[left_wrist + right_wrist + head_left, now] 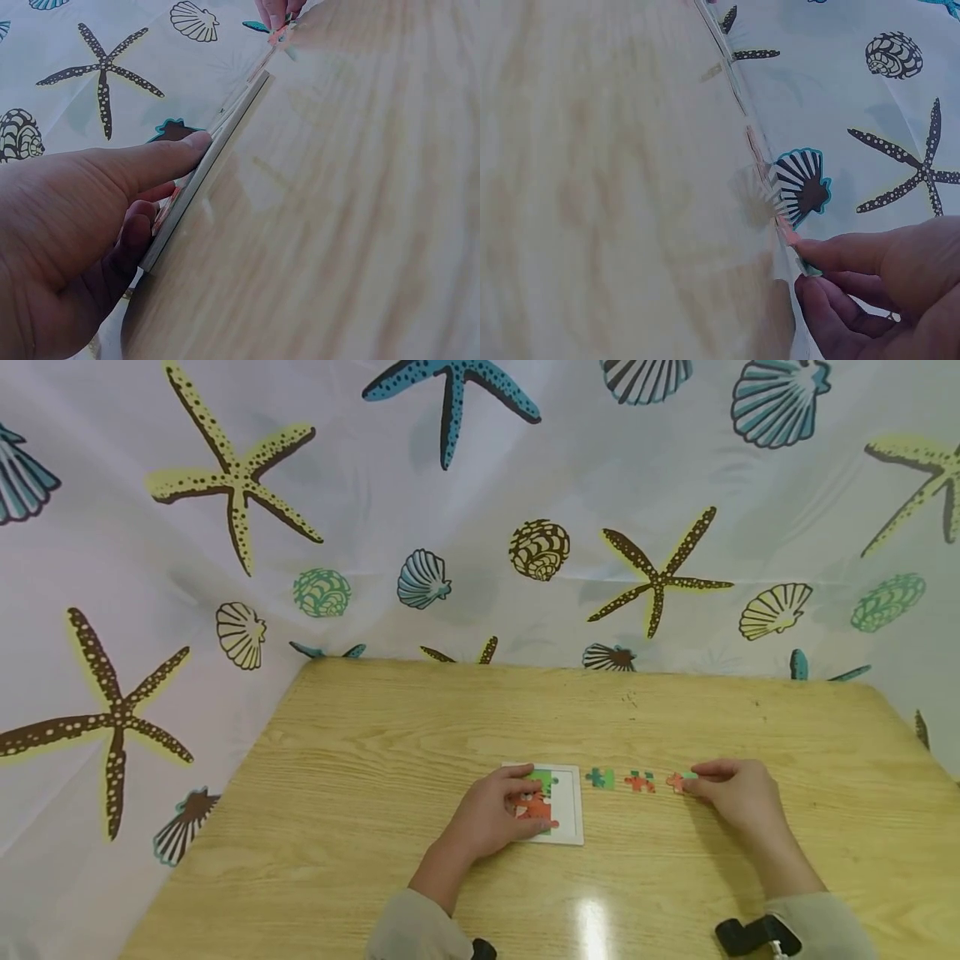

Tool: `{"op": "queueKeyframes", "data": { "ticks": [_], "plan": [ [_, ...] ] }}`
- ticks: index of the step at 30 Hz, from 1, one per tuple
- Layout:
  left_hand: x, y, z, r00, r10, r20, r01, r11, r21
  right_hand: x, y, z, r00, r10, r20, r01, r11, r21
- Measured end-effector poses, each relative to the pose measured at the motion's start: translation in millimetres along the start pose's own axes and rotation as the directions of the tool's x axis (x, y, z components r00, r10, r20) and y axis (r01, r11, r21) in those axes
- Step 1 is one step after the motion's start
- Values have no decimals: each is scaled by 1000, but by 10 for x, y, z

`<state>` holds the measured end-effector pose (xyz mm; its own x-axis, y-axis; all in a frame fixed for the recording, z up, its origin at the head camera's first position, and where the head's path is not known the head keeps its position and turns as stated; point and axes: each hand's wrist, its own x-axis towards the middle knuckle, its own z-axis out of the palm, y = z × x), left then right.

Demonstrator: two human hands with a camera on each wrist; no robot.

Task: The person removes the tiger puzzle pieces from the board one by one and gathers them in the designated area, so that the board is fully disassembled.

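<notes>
A white-framed puzzle board [567,802] lies on the table, its left part filled with a red and green picture. My left hand [491,810] grips the board from the left, and its fingers cover part of the picture. The thumb lies against the near edge in the left wrist view, with curled fingers [135,225] partly hidden behind it. Between thumb and fingers, my right hand [738,789] pinches a red and green puzzle piece [788,232] at its right end. Two other pieces, a green-teal one [600,778] and a red-green one [640,782], lie between the board and that hand.
The wood-grain table [360,760] reaches back to a white curtain [480,485] printed with starfish and shells. Black straps [757,935] show at the wrists, by the sleeves. A bright light reflection lies on the table in front of the board.
</notes>
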<state>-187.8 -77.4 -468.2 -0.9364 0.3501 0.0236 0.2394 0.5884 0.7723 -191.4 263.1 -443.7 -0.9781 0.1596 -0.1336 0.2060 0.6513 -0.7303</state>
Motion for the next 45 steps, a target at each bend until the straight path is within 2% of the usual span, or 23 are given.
{"op": "queueKeyframes", "data": {
  "ticks": [3,8,20,23,26,29,33,35,45],
  "plan": [
    [-5,-7,-20,1000,-2,-7,2,1000,-3,0,-32,5,999,-38,-27,37,998,-60],
    [-5,-10,-27,1000,2,2,-2,1000,-10,28,-32,15,998,-49,-51,43,993,-105],
    [-16,-31,-1,1000,-4,-6,4,1000,-25,-5,-91,-51,999,-38,-37,34,993,-110],
    [-23,-40,-2,1000,0,-8,0,1000,-27,-45,-139,-96,1000,-17,-6,17,995,-95],
    [-20,-54,-5,1000,5,-8,-6,1000,-17,-59,-180,-123,999,8,50,-5,999,-51],
    [-11,-58,-9,1000,7,-4,-7,1000,-23,-55,-186,-123,992,16,124,-23,998,50],
    [-18,-61,6,1000,-4,7,4,999,-39,-76,-146,-62,976,-4,216,-45,974,221],
    [-22,-66,16,1000,-11,5,12,999,-45,-94,-141,-23,971,-20,238,-46,962,268],
    [-11,-77,12,1000,-14,-27,13,999,-36,-131,-283,95,956,-101,274,20,958,285]
  ]
}}
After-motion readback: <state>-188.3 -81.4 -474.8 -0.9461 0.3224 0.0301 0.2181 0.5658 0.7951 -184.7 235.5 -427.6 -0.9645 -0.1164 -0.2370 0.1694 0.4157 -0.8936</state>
